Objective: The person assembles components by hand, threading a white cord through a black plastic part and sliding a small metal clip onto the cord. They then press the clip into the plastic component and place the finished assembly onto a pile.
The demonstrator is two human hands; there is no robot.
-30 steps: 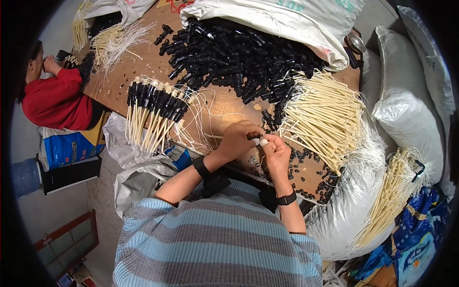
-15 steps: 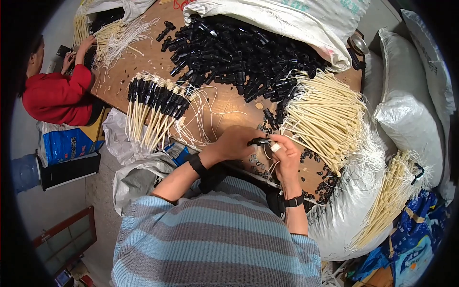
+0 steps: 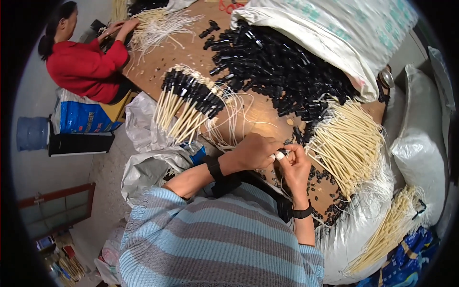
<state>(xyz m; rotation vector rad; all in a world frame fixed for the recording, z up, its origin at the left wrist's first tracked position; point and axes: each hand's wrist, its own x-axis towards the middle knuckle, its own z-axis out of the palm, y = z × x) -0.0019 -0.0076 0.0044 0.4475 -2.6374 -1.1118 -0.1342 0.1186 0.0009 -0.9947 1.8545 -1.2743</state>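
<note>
**At the near edge of the table (image 3: 189, 55), right of middle: left hand (image 3: 260, 152) and right hand (image 3: 296, 170) on one black part (image 3: 284, 151)**

Left hand: back up, fingers curled, narrow grip on the black part. Right hand: thumb and forefinger pinched narrow on the same part, other fingers bent. Hands touching or nearly so; part mostly hidden by fingers, so exact grip points can't be read. Right thumb has a white wrap (image 3: 279, 156). Dark bands on both wrists.

Left of the hands, at the near edge: row of cream sticks with black fittings (image 3: 184, 103), laid side by side, plain ends toward the near edge. White cords (image 3: 233, 119) trail off the row toward the left hand.

Beyond the hands, toward the far right corner: big heap of black fittings (image 3: 272, 62), white sack (image 3: 330, 33) lying open-mouthed against its far side.

Right edge: thick bundle of bare cream sticks (image 3: 346, 146), just beside the heap. Small black bits (image 3: 330, 203) scattered at the near right corner.

Left end of table: co-worker in red (image 3: 88, 67), both hands at another cream bundle with white strands (image 3: 150, 25). Off the right edge: full grey-white sacks (image 3: 420, 150) standing upright.
</note>
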